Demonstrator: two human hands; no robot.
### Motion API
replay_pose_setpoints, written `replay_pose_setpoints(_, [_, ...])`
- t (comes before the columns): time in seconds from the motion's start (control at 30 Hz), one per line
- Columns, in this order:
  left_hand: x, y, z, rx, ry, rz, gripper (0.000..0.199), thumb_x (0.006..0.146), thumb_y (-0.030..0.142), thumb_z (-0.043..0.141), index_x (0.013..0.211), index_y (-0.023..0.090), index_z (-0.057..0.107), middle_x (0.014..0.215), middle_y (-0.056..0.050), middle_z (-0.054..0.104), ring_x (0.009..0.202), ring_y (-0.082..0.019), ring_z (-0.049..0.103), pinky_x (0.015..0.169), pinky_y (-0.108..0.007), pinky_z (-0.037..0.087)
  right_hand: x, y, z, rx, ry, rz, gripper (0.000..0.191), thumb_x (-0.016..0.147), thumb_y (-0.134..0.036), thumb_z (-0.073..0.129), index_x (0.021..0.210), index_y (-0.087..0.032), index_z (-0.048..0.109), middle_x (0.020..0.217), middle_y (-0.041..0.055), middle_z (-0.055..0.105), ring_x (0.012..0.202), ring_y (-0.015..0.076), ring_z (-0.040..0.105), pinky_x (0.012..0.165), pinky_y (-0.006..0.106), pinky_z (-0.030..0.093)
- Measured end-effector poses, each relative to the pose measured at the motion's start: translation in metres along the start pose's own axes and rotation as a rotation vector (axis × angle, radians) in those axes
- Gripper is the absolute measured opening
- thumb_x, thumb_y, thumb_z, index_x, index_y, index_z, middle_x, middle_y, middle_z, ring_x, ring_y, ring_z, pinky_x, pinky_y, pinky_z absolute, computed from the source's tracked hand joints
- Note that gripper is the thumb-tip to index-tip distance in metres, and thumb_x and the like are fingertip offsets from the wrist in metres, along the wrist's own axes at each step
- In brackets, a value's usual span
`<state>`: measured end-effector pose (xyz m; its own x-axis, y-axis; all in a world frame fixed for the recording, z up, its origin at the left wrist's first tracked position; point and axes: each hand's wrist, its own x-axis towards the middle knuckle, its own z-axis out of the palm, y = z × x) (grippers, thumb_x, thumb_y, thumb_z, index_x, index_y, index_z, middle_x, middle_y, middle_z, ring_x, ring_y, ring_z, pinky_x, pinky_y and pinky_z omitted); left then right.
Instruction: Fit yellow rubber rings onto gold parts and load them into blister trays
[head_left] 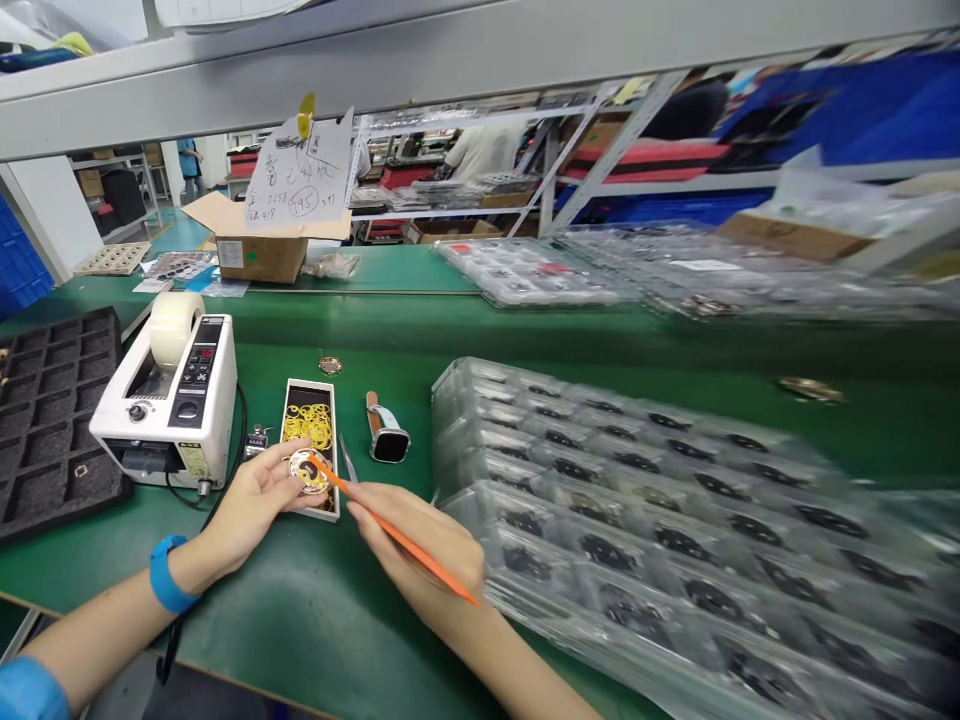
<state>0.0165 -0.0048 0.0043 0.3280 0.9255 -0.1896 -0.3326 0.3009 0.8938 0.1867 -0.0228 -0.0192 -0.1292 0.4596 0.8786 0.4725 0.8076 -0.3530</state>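
My left hand (262,495) pinches a small round metallic watch part (306,480), with yellow showing in its middle, by its edge. In my right hand (424,545) is a thin orange stick (420,556), held like a pen, its tip at the round part's face. Beneath the part stands a narrow white box (336,440) with many yellow rings (309,425) inside. Tweezers (347,460) lie against the box's right side. A square smartwatch (390,443) with a pale band rests just to the right. Fingertips of my left hand are partly hidden behind the part.
A white tape dispenser (217,370) and a black foam tray (67,420) occupy the left. Stacked clear plastic trays (510,480) with dark parts fill the right. A loose round part (330,366) lies behind the box. An open cardboard box (262,258) stands at the back under a shelf beam (450,60).
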Motion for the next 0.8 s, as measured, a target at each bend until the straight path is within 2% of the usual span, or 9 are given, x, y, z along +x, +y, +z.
replay_pose_setpoints(0.13, [0.001, -0.003, -0.001, 0.005, 0.013, -0.014, 0.057, 0.068, 0.032, 0.077, 0.12, 0.014, 0.06, 0.099, -0.008, 0.071, 0.098, -0.023, 0.064, 0.091, -0.038, 0.052, -0.002, 0.002, 0.003, -0.053, -0.054, -0.099, 0.035, 0.08, 0.002, 0.057, 0.112, -0.013, 0.062, 0.085, 0.0092, 0.074, 0.08, 0.0172, 0.07, 0.074, 0.029, 0.062])
replay_pose_setpoints(0.27, [0.003, -0.003, -0.002, -0.027, 0.022, -0.022, 0.048, 0.071, 0.03, 0.074, 0.115, 0.014, 0.063, 0.093, -0.006, 0.072, 0.089, -0.019, 0.066, 0.086, -0.034, 0.054, -0.006, 0.006, 0.002, -0.173, -0.184, -0.332, 0.039, 0.082, 0.0, 0.056, 0.119, -0.009, 0.058, 0.09, 0.0131, 0.074, 0.089, 0.0224, 0.07, 0.079, 0.035, 0.061])
replay_pose_setpoints(0.33, [0.003, -0.003, -0.002, -0.044, 0.02, -0.026, 0.043, 0.071, 0.028, 0.072, 0.111, 0.014, 0.065, 0.09, -0.006, 0.072, 0.085, -0.017, 0.067, 0.081, -0.031, 0.055, -0.007, 0.007, 0.001, -0.202, -0.234, -0.38, 0.037, 0.083, -0.002, 0.054, 0.119, -0.009, 0.059, 0.093, 0.014, 0.074, 0.092, 0.024, 0.07, 0.08, 0.037, 0.061])
replay_pose_setpoints(0.43, [0.005, -0.002, -0.003, -0.056, 0.034, -0.033, 0.037, 0.07, 0.024, 0.071, 0.106, 0.014, 0.067, 0.09, -0.006, 0.072, 0.084, -0.017, 0.067, 0.078, -0.03, 0.056, -0.006, 0.006, -0.001, -0.167, -0.214, -0.286, 0.035, 0.084, -0.003, 0.053, 0.117, -0.014, 0.06, 0.092, 0.0125, 0.073, 0.087, 0.0227, 0.07, 0.074, 0.035, 0.061])
replay_pose_setpoints(0.57, [0.007, -0.001, -0.004, 0.026, 0.041, -0.039, 0.035, 0.067, 0.021, 0.075, 0.1, 0.013, 0.065, 0.083, -0.005, 0.072, 0.077, -0.018, 0.07, 0.069, -0.025, 0.056, -0.002, 0.0, -0.007, -0.072, -0.014, 0.0, 0.038, 0.083, -0.001, 0.051, 0.113, -0.021, 0.06, 0.089, 0.009, 0.069, 0.08, 0.0192, 0.066, 0.065, 0.033, 0.057])
replay_pose_setpoints(0.63, [0.007, -0.001, -0.003, 0.087, 0.027, -0.017, 0.033, 0.065, 0.021, 0.076, 0.095, 0.014, 0.065, 0.078, -0.004, 0.071, 0.072, -0.017, 0.071, 0.06, -0.022, 0.054, -0.001, -0.001, -0.011, -0.047, 0.059, 0.092, 0.035, 0.084, -0.002, 0.048, 0.11, -0.022, 0.06, 0.088, 0.0081, 0.066, 0.08, 0.0193, 0.064, 0.064, 0.033, 0.054])
replay_pose_setpoints(0.8, [0.004, -0.004, 0.001, 0.221, 0.029, 0.058, 0.024, 0.062, 0.022, 0.075, 0.08, 0.013, 0.062, 0.071, -0.003, 0.065, 0.057, -0.017, 0.068, 0.041, -0.018, 0.044, -0.004, 0.001, -0.012, -0.06, 0.039, 0.129, 0.029, 0.09, -0.011, 0.039, 0.106, -0.021, 0.06, 0.094, 0.0091, 0.062, 0.085, 0.0208, 0.061, 0.069, 0.035, 0.051])
